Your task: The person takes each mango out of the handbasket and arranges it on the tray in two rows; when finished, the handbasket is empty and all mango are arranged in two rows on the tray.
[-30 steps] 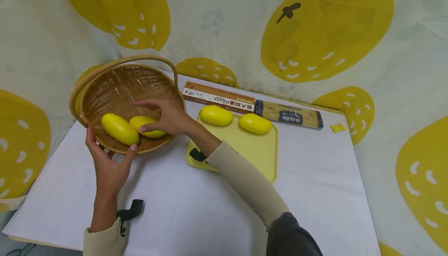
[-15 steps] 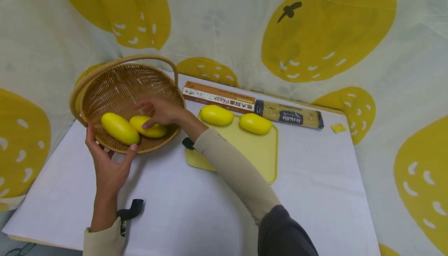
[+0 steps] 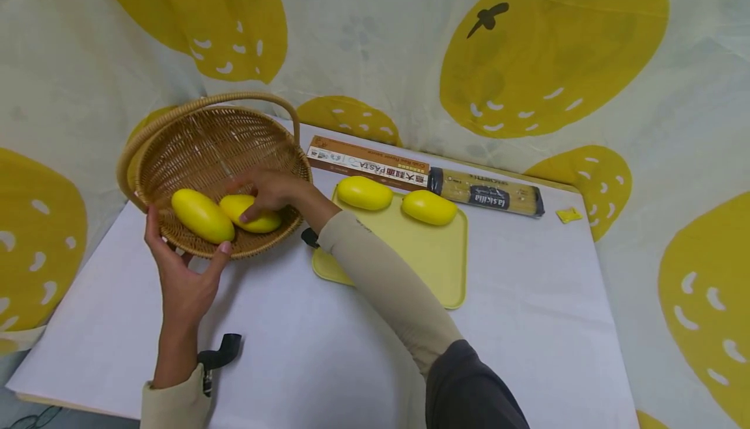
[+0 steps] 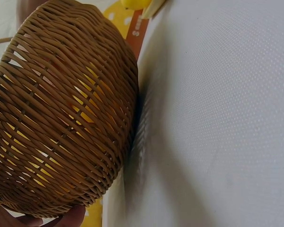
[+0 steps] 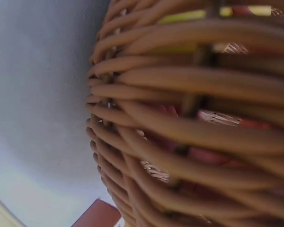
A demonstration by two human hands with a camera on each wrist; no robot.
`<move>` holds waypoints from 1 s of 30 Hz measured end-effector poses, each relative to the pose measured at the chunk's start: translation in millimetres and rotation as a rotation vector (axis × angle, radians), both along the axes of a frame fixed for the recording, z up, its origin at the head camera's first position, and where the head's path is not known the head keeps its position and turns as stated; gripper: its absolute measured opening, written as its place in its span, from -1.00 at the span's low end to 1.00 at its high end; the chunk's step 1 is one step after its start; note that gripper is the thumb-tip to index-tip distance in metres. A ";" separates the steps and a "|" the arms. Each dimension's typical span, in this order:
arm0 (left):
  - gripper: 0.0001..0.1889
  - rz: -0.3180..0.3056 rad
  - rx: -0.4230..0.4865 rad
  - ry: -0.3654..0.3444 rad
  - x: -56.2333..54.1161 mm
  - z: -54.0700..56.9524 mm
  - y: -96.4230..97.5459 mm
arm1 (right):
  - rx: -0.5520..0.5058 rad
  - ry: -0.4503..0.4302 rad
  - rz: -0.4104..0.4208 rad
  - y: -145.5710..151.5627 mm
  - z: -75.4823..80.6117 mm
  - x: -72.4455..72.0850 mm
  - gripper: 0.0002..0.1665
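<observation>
A brown wicker basket (image 3: 211, 142) with a looped handle stands tilted toward me at the table's left. My left hand (image 3: 186, 292) holds its near-left rim, thumb over the edge and fingers underneath; the left wrist view shows the woven outside of the basket (image 4: 66, 109) and fingertips at its bottom. Inside lie two smooth yellow mangoes, one mango (image 3: 202, 215) on the left and a second mango (image 3: 263, 222) on the right. Reaching over the rim, my right hand (image 3: 275, 189) grips the second mango, thumb on its near side. Weave fills most of the right wrist view.
On a pale yellow tray (image 3: 410, 260) right of the basket lie two more mangoes (image 3: 364, 193). Behind it are a pasta box (image 3: 369, 163) and a spaghetti packet (image 3: 489, 191). A small yellow sachet (image 3: 568, 215) lies far right. A patterned curtain (image 3: 375, 38) hangs behind the table.
My right hand has sunk slightly deeper into the basket, its fingers closing in on the right mango. The right forearm has shifted left. The left hand and basket have stayed put.
</observation>
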State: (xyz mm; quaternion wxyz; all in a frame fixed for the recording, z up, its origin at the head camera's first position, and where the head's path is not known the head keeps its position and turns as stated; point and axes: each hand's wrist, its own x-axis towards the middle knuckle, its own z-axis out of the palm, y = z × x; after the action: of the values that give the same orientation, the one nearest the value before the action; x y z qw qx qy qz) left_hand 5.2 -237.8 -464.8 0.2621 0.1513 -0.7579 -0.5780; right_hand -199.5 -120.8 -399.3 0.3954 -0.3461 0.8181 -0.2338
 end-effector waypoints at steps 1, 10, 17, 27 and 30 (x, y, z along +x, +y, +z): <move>0.23 0.000 -0.001 -0.001 -0.1 0.2 0.1 | 0.005 0.009 -0.009 0.7 0.3 0.7 -0.18; 0.22 -0.002 -0.007 0.001 -0.2 0.9 0.9 | -0.056 0.136 -0.070 6.9 3.8 4.9 -0.17; 0.23 -0.009 -0.011 0.019 0.5 1.4 0.7 | -0.134 0.228 -0.060 11.6 8.5 8.7 -0.17; 0.22 0.004 -0.013 0.004 -0.1 1.0 1.6 | -0.161 0.332 -0.055 20.3 9.8 14.1 -0.15; 0.21 0.009 -0.012 -0.003 0.3 0.9 1.9 | -0.170 0.342 -0.057 23.3 11.0 16.4 -0.13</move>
State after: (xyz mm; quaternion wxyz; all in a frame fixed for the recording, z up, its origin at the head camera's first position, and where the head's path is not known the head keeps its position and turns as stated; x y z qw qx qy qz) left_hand 5.4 -235.8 -463.9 0.2644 0.1540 -0.7612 -0.5718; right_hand -183.1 -97.5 -388.3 0.2134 -0.3897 0.8601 -0.2508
